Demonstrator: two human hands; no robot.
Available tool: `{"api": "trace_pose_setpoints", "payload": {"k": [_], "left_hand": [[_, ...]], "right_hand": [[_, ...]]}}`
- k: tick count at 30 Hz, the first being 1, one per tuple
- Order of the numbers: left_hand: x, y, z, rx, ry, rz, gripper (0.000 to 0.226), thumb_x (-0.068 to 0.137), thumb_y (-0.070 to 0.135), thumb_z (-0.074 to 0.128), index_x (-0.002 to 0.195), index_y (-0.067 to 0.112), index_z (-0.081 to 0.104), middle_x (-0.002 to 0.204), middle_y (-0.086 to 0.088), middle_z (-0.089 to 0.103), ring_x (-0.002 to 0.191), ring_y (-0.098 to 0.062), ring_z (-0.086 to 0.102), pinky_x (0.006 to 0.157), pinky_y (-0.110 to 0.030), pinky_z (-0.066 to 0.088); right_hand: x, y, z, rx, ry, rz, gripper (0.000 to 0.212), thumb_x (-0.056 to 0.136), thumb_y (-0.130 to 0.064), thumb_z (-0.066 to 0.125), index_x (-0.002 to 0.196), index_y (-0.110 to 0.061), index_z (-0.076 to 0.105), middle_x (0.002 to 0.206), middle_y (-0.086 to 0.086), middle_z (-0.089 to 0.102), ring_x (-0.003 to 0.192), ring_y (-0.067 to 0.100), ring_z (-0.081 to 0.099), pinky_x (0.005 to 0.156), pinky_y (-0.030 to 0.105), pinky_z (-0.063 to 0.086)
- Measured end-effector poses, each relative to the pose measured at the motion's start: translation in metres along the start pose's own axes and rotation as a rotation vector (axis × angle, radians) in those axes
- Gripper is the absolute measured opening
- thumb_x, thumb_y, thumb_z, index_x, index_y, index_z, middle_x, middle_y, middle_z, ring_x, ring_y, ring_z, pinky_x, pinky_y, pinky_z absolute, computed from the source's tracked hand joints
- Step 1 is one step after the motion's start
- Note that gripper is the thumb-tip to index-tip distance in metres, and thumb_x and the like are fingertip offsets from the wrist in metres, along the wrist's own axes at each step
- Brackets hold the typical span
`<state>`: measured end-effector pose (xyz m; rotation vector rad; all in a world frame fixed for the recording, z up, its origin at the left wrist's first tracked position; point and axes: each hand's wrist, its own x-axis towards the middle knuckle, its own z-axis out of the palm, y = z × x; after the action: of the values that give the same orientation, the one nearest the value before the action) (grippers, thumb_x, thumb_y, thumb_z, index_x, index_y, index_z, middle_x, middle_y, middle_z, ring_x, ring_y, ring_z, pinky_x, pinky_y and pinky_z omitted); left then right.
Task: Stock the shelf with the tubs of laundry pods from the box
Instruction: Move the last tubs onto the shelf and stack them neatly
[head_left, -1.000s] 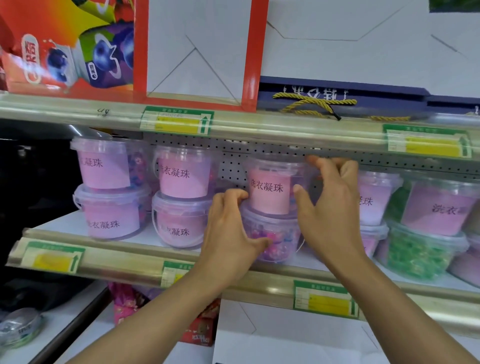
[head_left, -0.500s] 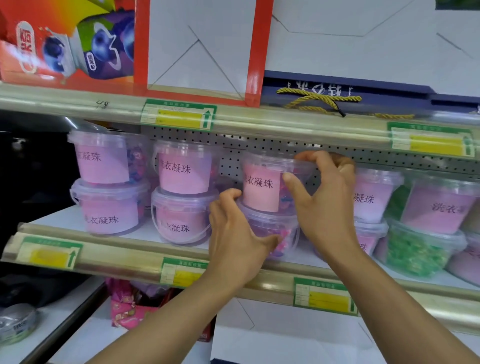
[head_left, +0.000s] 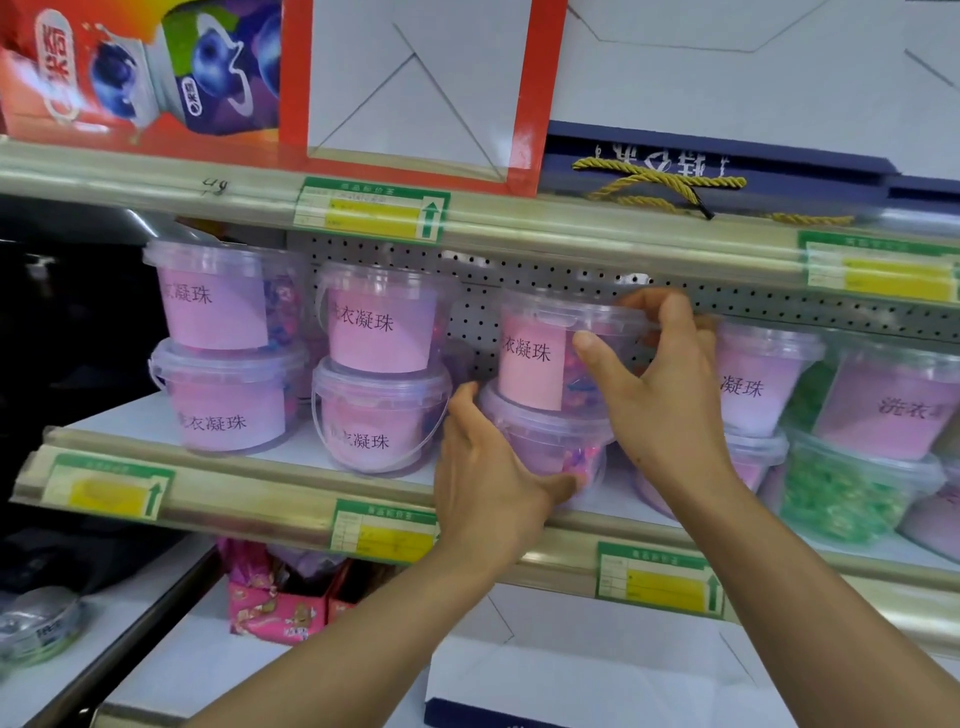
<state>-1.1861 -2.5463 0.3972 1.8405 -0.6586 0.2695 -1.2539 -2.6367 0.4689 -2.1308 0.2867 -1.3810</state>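
On the far left of the cream-edged middle shelf (head_left: 291, 506), two clear plastic tubs with pink paper labels stacked one on the other: upper left tub (head_left: 213, 296), lower left tub (head_left: 228, 395). Just to the right, a second stack of the same kind: upper second tub (head_left: 382, 319) on lower second tub (head_left: 376, 415), with a thin clear bail handle hanging down the front of the lower one. Behind them, a white perforated back panel (head_left: 478, 322).

Next, at mid-shelf, the left hand (head_left: 488, 467), fingers gently curved and cupped against the left flank of a clear bottom tub of coloured laundry pods (head_left: 545, 441), thumb stretched rightward along its lower front. Directly on top of that, a clear top tub with a salmon-pink label (head_left: 535, 358), slightly tilted. Around its right side, the right hand (head_left: 660, 395): thumb pressed on the front wall, fingers hooked over the lid rim at the back, a firm grip.

Further right, partly hidden by the right wrist, another pink-labelled stack (head_left: 753, 384), then a clear tub of green pods (head_left: 841, 493) with a purple-labelled tub (head_left: 898, 405) resting on it.

Above, a red juice carton display (head_left: 140, 67) and a yellow twisted cord (head_left: 660, 187) on the upper shelf.
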Motion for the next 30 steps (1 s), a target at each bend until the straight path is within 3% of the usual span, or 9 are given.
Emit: {"api": "trace_pose_setpoints", "payload": {"k": [3,6,8,13,16,21,25,27,30], "left_hand": [[0.006,-0.002,-0.011,-0.080,-0.093,-0.025,0.120,0.053,0.035,0.089,0.143,0.018,0.013,0.136,0.006,0.040,0.126,-0.015,0.042,0.096,-0.025,0.038],[0.012,-0.003,-0.022,-0.128,-0.266,-0.078,0.105,0.051,0.029,0.091,0.131,0.023,0.024,0.114,0.016,0.049,0.108,-0.010,0.051,0.090,-0.023,0.041],[0.019,-0.006,-0.026,-0.119,-0.338,-0.109,0.100,0.040,0.031,0.090,0.120,0.025,0.030,0.114,0.012,0.056,0.107,-0.013,0.057,0.096,-0.034,0.047],[0.023,-0.007,-0.030,-0.120,-0.377,-0.104,0.109,0.051,0.016,0.089,0.137,0.024,0.023,0.118,0.011,0.052,0.111,-0.017,0.054,0.100,-0.040,0.046],[0.021,-0.010,-0.029,-0.095,-0.362,-0.083,0.114,0.056,0.016,0.088,0.141,0.033,0.013,0.125,0.007,0.050,0.115,-0.019,0.052,0.102,-0.041,0.045],[0.022,-0.013,-0.028,-0.067,-0.349,-0.066,0.111,0.056,0.020,0.088,0.139,0.035,0.015,0.127,0.006,0.051,0.115,-0.020,0.053,0.101,-0.042,0.045],[0.023,-0.013,-0.027,-0.072,-0.345,-0.060,0.111,0.056,0.019,0.088,0.139,0.035,0.016,0.127,0.006,0.052,0.115,-0.020,0.053,0.101,-0.042,0.045],[0.024,-0.013,-0.027,-0.070,-0.355,-0.062,0.113,0.057,0.018,0.088,0.141,0.035,0.015,0.128,0.006,0.052,0.117,-0.019,0.052,0.102,-0.042,0.044],[0.027,-0.013,-0.030,-0.083,-0.370,-0.084,0.110,0.061,0.013,0.086,0.143,0.030,0.015,0.128,0.006,0.051,0.117,-0.016,0.050,0.104,-0.039,0.042]], "right_hand": [[0.004,0.006,-0.002,0.052,-0.002,-0.009,0.032,0.080,-0.036,0.068,0.100,-0.034,0.044,0.109,0.002,0.049,0.091,-0.010,0.045,0.080,0.012,0.041],[0.006,0.011,-0.006,0.109,-0.019,0.009,0.029,0.079,-0.042,0.067,0.096,-0.039,0.044,0.110,0.002,0.056,0.100,0.017,0.056,0.089,0.038,0.049],[0.007,0.011,-0.008,0.076,-0.032,-0.001,0.028,0.083,-0.037,0.066,0.102,-0.033,0.045,0.112,0.002,0.057,0.102,0.020,0.056,0.091,0.041,0.048],[0.008,0.010,-0.007,-0.080,-0.028,-0.037,0.034,0.084,-0.034,0.065,0.112,-0.023,0.049,0.111,0.004,0.049,0.099,0.019,0.049,0.081,0.026,0.039],[0.008,0.008,-0.009,-0.077,-0.030,-0.025,0.034,0.084,-0.034,0.065,0.113,-0.024,0.050,0.112,0.004,0.047,0.102,0.021,0.050,0.085,0.029,0.041],[0.004,0.009,-0.015,-0.094,-0.023,-0.061,0.029,0.086,-0.033,0.064,0.105,-0.035,0.042,0.110,0.003,0.046,0.093,0.016,0.050,0.082,0.024,0.039],[0.002,0.010,-0.015,-0.134,-0.016,-0.058,0.036,0.088,-0.032,0.060,0.121,-0.023,0.047,0.117,0.004,0.049,0.102,0.018,0.051,0.088,0.029,0.042],[-0.005,0.010,-0.017,-0.157,0.002,-0.038,0.044,0.090,-0.029,0.058,0.128,-0.016,0.042,0.126,0.005,0.047,0.109,0.018,0.050,0.088,0.023,0.036],[-0.029,0.016,-0.020,-0.129,0.045,-0.019,0.030,0.086,-0.020,0.060,0.111,-0.018,0.044,0.116,0.005,0.047,0.091,0.004,0.052,0.075,0.005,0.035]]}}
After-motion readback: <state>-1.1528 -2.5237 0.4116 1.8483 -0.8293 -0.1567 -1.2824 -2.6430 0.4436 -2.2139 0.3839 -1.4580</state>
